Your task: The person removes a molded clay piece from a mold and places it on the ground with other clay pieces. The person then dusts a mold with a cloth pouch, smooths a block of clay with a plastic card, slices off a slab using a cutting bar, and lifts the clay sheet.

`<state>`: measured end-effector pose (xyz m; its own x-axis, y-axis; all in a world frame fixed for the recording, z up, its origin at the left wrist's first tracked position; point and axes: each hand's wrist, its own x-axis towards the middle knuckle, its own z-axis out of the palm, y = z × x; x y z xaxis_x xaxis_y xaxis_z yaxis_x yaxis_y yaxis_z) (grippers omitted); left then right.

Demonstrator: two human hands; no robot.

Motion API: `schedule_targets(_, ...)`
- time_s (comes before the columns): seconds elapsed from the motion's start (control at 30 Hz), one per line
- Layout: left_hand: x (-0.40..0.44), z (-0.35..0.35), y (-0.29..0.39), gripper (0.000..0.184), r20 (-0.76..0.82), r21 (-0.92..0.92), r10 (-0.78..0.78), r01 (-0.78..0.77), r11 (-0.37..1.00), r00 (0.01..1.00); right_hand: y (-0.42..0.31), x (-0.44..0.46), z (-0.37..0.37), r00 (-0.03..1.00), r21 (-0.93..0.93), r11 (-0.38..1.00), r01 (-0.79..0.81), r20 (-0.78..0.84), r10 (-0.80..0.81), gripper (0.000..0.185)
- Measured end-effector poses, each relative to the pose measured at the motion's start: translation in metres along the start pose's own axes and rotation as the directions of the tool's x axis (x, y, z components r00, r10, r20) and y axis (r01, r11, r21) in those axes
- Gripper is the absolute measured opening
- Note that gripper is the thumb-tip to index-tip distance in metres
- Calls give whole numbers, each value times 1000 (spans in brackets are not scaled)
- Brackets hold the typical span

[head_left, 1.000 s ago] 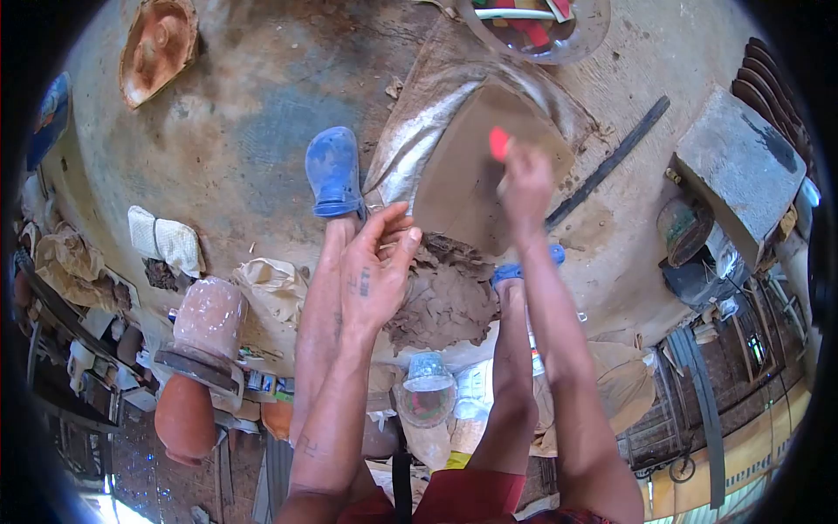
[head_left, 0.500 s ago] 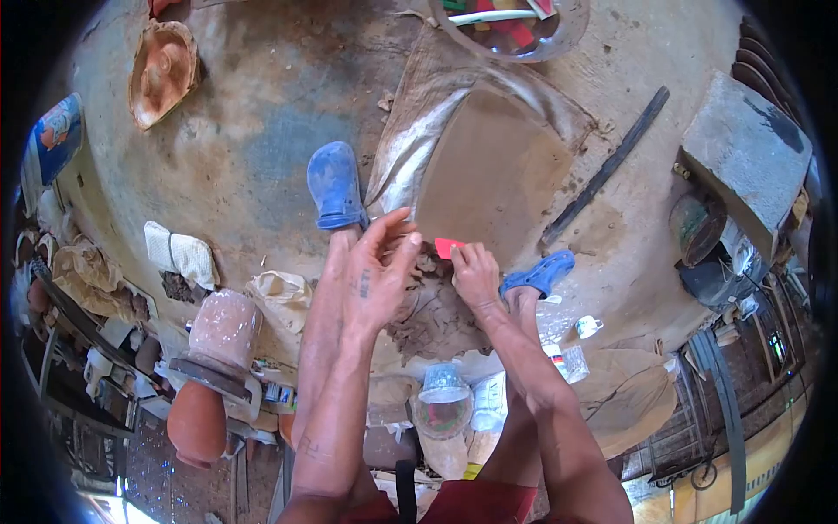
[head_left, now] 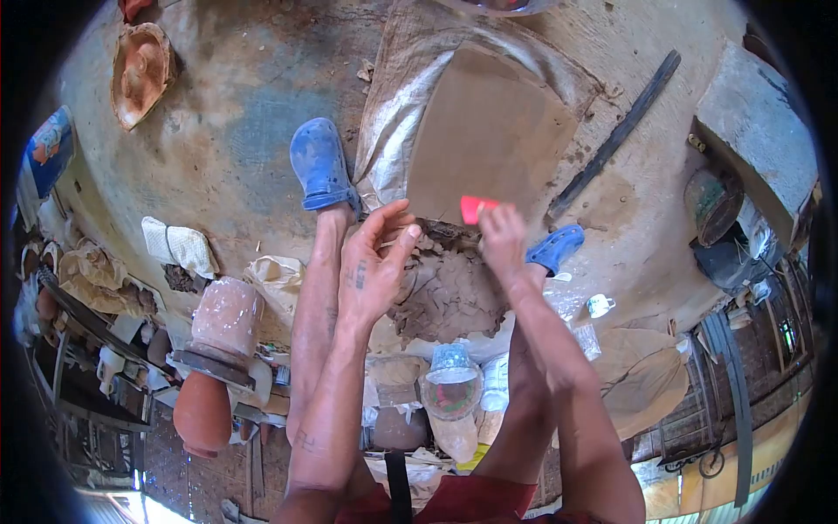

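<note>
A flat, smooth clay slab (head_left: 489, 131) lies on a pale sack (head_left: 393, 122) on the floor. Between my feet, at the slab's near edge, is a rough heap of wet clay (head_left: 454, 293). My right hand (head_left: 504, 243) grips a small red scraper (head_left: 473, 210) over the slab's near edge. Left of the heap, my left hand (head_left: 377, 262) hovers palm up with its fingers apart and loosely curled, and nothing shows in it.
Blue clogs (head_left: 319, 162) are on my feet. A dark wooden bar (head_left: 615, 140) lies right of the slab, with a grey block (head_left: 755, 131) beyond it. A cloth pad (head_left: 179, 247) and a pink-white pot (head_left: 227, 319) stand left. A clay mould (head_left: 142, 74) lies far left.
From over the slab, my right hand came back towards the heap with the red scraper, then moved slightly right to the slab's near edge. My left hand kept its pose. The view has shifted.
</note>
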<state>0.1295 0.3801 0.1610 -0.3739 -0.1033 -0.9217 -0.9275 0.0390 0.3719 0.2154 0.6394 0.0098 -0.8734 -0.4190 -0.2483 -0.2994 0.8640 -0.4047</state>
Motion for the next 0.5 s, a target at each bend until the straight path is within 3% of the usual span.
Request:
schedule_targets(0.17,6,-4,6,41,25,42,76,-77,996,997,-8,-31,-5,987,52,998,33,155,-40,36)
schedule_targets(0.23,10,-4,2,41,21,16,81,-82,997,996,13,14,-35,996,4,998,-59,-60,60,33)
schedule_targets(0.33,4,3,6,42,22,88,77,-79,993,997,85,102,-68,924,-84,979,-187,-353,147,32)
schedule_targets(0.4,-3,11,11,42,35,142,68,-72,987,997,130,139,-74,944,-61,991,-119,-317,94,33)
schedule_targets(0.5,-5,16,5,42,34,163,14,-19,986,999,121,116,-60,971,-32,995,-96,-221,86,33)
